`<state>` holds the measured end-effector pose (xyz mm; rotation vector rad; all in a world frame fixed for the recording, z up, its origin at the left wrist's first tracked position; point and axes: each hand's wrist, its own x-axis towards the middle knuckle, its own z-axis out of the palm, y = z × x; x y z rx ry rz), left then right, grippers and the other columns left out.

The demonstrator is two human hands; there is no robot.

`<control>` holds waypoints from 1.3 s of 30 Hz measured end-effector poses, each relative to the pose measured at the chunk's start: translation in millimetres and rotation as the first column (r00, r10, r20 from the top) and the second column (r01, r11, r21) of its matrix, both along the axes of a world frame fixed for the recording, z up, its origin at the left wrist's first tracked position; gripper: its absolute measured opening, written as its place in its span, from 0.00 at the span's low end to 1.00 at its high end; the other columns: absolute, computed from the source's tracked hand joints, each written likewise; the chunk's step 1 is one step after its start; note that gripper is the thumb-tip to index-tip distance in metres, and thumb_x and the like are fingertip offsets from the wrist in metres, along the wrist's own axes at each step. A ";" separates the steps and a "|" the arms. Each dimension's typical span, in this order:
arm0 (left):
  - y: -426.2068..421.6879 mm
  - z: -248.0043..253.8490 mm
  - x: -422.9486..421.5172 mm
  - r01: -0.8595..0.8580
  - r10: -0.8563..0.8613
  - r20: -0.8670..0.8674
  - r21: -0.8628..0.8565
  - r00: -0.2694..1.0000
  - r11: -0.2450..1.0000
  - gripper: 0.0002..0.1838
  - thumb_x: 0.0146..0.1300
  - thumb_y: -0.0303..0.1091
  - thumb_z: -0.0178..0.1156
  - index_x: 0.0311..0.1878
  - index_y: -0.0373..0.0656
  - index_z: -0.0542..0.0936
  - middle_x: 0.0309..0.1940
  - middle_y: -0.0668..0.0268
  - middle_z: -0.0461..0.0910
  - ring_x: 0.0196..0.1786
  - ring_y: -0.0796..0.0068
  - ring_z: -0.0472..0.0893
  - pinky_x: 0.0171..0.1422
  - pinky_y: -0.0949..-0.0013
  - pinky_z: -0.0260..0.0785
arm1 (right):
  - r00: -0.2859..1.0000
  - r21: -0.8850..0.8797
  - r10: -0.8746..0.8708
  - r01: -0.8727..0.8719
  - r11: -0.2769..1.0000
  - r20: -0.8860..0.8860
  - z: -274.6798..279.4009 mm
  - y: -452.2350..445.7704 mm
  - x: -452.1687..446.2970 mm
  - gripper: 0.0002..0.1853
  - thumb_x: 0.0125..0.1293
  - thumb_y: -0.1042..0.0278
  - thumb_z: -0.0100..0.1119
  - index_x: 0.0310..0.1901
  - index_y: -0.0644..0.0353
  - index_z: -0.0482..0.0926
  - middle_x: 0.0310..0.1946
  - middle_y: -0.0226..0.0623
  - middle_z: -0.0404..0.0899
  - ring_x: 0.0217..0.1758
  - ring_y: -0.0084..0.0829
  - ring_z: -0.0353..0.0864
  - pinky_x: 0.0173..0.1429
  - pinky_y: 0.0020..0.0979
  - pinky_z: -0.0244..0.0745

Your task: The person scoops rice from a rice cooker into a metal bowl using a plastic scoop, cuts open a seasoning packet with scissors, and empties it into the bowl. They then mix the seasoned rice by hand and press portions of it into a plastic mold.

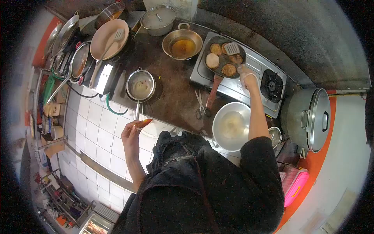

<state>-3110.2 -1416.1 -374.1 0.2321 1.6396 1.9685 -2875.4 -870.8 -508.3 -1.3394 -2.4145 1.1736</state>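
Observation:
My right hand (245,75) is closed around a slotted spatula (232,48), whose head rests over the far side of a dark frying pan (223,59). Several round browned patties (228,70) lie in that pan, one of them paler (212,61). The pan sits on a silver gas stove (255,91), its wooden handle (214,91) pointing toward me. My left hand (131,134) pinches a small reddish-orange piece (145,123) in front of the counter's edge; its exact kind is unclear. Just beyond that hand is a strainer (140,85) with its handle toward me.
Scissors (200,105) lie near a large metal bowl (232,126) holding pale contents. A metal pan with brown liquid (183,47) and a lidded pot (157,19) stand behind. At left is a beige pan (110,37) with a turner; at right, a big pot (306,117).

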 end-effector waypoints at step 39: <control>-16.7 8.3 7.8 -0.061 0.062 -0.063 0.016 0.996 0.998 0.11 0.76 0.35 0.54 0.44 0.36 0.78 0.43 0.54 0.83 0.55 0.50 0.84 0.70 0.49 0.67 | 0.983 0.564 0.107 -0.172 0.808 0.146 -25.8 -21.1 -37.6 0.06 0.61 0.67 0.58 0.31 0.57 0.82 0.22 0.41 0.81 0.26 0.39 0.82 0.31 0.40 0.77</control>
